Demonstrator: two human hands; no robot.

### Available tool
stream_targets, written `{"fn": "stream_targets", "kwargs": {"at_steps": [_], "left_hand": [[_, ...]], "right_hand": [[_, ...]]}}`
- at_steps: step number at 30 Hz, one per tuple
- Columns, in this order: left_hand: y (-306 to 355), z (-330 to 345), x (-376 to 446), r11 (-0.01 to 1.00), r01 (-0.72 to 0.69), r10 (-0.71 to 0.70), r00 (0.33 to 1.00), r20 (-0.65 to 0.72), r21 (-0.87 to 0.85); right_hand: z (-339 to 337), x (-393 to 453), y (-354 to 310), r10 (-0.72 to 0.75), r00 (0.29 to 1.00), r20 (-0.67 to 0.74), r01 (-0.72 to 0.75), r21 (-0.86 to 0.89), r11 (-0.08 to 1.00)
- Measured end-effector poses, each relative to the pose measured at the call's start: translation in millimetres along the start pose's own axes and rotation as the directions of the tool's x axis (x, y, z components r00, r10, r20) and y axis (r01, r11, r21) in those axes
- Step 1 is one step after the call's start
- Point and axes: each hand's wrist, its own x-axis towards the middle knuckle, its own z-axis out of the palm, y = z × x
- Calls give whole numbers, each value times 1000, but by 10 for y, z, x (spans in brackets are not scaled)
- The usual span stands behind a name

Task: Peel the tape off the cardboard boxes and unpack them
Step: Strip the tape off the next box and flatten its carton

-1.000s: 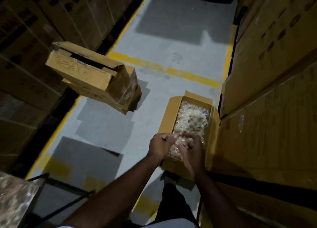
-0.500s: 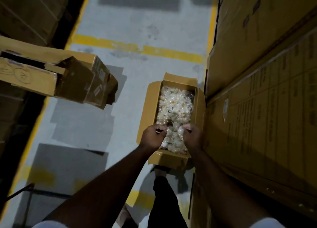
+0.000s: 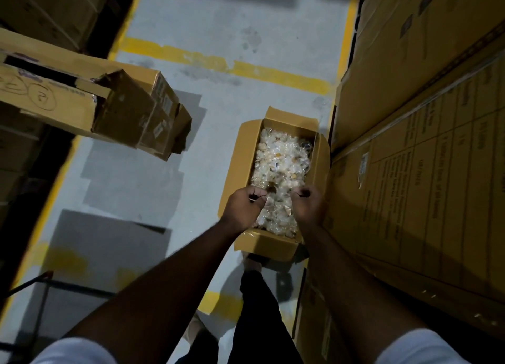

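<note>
Cardboard box, flaps open on the floor beside stacked cartons, holds clear-wrapped items; left hand and right hand, fingers curled tight, pinch the wrapping, forearms extended downward.

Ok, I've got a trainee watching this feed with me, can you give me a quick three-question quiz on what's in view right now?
1. True or false: the open box on the floor still holds its clear-wrapped contents.
2. Which is nearest the open box? A) the tall stacked cartons B) the tilted carton C) the yellow floor line
3. Fill in: the left hand and right hand are both over the box's ____ end, fingers curled.

Key: 1 true; 2 A; 3 near.
</note>
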Motion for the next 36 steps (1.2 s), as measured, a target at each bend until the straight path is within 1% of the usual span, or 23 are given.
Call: {"fn": "stream_targets", "kwargs": {"at_steps": [2, 5, 7, 9, 12, 15, 17, 20, 23, 26, 28, 32, 34, 36], "left_hand": [[-57, -69, -59, 1000, -6, 6, 1000, -19, -13], [-130, -275, -267, 998, -21, 17, 998, -61, -57], [-199, -489, -520, 993, -47, 35, 994, -107, -110], [-306, -752, -856, 984, -77, 51, 985, -164, -161], [-543, -1192, -1460, 969, -136, 73, 955, -286, -206], [-863, -1618, -2216, 947, -193, 65, 898, -435, -257], [-1147, -1866, -2778, 930, -238, 50, 838, -544, -280], [-1641, -2188, -3676, 904, -322, 42, 723, -690, -283], [-2133, -2460, -4613, 886, -376, 11, 603, -798, -272], [-2633, -2634, -5476, 870, -419, -36, 471, -881, -259], [-2924, -2698, -5954, 880, -402, -75, 407, -910, -252], [-3418, -2790, -6630, 869, -403, -167, 305, -937, -286], [-3609, -2881, -6877, 890, -356, -206, 243, -948, -284], [-3830, -2997, -7083, 939, -251, -202, 144, -969, -233]], "right_hand": [[35, -155, -122, -38, 996, 85, 32, 65, 997], [75, -551, -336, -153, 968, 200, 133, 109, 985], [134, -923, -493, -158, 955, 251, 111, 192, 975], [214, -1379, -677, -155, 939, 309, 60, 297, 953], [360, -2128, -958, -224, 872, 436, 34, 401, 915], [528, -2897, -1155, -320, 763, 561, 53, 440, 896], [639, -3469, -1264, -388, 671, 632, 79, 459, 885], [774, -4475, -1349, -464, 516, 720, 93, 492, 866], [925, -5531, -1252, -497, 398, 771, 102, 501, 860], [1087, -6470, -1048, -495, 274, 824, 140, 475, 869], [1175, -6974, -926, -481, 200, 853, 167, 454, 875], [1404, -7710, -745, -442, 74, 894, 202, 420, 885], [1566, -7982, -671, -396, 23, 918, 222, 381, 898], [1761, -8217, -583, -347, -13, 938, 263, 338, 904]]}}
